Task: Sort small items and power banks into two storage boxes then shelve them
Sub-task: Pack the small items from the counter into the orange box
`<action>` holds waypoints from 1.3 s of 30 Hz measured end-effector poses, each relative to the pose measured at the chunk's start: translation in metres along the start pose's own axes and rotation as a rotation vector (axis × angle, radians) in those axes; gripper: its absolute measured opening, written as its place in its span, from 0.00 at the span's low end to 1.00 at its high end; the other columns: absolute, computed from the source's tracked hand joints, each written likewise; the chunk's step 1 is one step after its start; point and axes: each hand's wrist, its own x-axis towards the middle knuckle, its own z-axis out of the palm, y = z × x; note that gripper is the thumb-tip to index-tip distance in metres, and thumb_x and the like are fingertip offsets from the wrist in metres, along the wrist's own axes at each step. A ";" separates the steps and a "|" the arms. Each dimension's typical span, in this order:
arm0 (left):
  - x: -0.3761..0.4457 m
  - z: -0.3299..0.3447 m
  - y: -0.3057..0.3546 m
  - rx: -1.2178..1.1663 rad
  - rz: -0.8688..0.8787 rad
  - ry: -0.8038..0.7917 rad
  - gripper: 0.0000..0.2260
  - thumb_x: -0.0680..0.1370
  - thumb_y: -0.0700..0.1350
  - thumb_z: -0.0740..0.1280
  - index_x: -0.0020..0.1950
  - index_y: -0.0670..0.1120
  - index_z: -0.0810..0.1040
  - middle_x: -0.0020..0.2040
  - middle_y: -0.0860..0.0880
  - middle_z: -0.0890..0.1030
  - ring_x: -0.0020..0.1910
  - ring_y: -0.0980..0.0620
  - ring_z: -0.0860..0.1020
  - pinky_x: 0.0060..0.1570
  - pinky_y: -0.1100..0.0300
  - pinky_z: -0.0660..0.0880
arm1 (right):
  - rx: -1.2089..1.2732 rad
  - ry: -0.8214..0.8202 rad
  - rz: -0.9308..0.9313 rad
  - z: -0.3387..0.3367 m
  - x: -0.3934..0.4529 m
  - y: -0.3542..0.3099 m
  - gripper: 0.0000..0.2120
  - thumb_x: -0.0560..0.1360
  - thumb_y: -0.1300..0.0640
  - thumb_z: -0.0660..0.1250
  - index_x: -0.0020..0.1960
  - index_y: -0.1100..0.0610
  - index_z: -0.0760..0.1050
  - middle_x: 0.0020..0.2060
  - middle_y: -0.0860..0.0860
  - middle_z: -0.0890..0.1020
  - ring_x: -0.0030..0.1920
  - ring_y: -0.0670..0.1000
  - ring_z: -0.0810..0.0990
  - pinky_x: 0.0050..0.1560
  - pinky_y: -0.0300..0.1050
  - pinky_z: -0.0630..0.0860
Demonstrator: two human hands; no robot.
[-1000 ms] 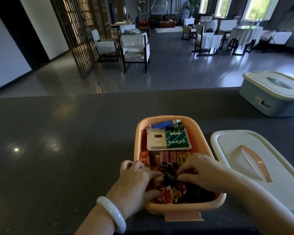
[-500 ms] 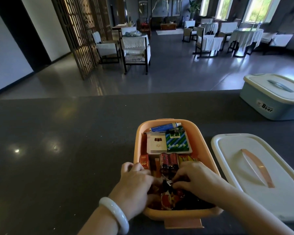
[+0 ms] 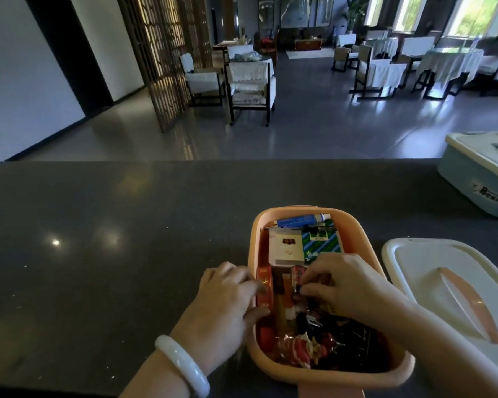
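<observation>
The peach storage box (image 3: 365,238) sits open on the dark tabletop (image 3: 112,254) at 6 o'clock, packed with small packets; its white lid (image 3: 431,271) lies at 3 o'clock. The left hand (image 3: 227,297) grips a red packet (image 3: 264,280) at the box's left wall, while the right hand (image 3: 345,282) pinches a small item inside. At 2 o'clock, a closed pale-blue box (image 3: 472,179) reads "Bear".

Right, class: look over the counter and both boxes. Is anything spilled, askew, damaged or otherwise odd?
Nothing stands out. The orange box sits flat on the counter, its contents inside, with both hands arranging them. Its white lid lies flat beside it, off for packing. The blue box is closed. No spill or damage shows.
</observation>
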 end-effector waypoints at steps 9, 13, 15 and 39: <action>-0.048 -0.028 -0.078 0.236 -0.265 0.001 0.16 0.80 0.56 0.60 0.67 0.58 0.71 0.61 0.57 0.70 0.63 0.57 0.64 0.67 0.57 0.61 | -0.280 -0.103 -0.299 0.026 0.099 -0.084 0.10 0.76 0.44 0.65 0.56 0.42 0.76 0.49 0.39 0.74 0.47 0.38 0.72 0.45 0.32 0.67; -0.080 -0.046 -0.128 0.360 -0.416 -0.055 0.16 0.80 0.55 0.60 0.67 0.54 0.70 0.62 0.53 0.70 0.63 0.51 0.65 0.66 0.53 0.61 | -0.382 -0.258 -0.438 0.060 0.153 -0.136 0.15 0.77 0.46 0.64 0.61 0.49 0.75 0.56 0.46 0.75 0.57 0.46 0.74 0.57 0.42 0.73; -0.094 -0.055 -0.156 0.432 -0.499 -0.095 0.17 0.80 0.54 0.61 0.67 0.53 0.70 0.62 0.51 0.70 0.64 0.48 0.65 0.66 0.52 0.61 | -0.451 -0.290 -0.488 0.080 0.177 -0.164 0.17 0.77 0.47 0.65 0.62 0.53 0.74 0.57 0.50 0.75 0.60 0.50 0.73 0.60 0.47 0.73; -0.285 -0.193 -0.557 0.444 -1.177 -0.261 0.29 0.79 0.58 0.60 0.75 0.44 0.60 0.71 0.42 0.64 0.67 0.40 0.65 0.64 0.45 0.64 | -0.593 -0.605 -0.667 0.348 0.468 -0.559 0.27 0.78 0.43 0.62 0.70 0.58 0.64 0.66 0.57 0.68 0.66 0.58 0.67 0.63 0.51 0.67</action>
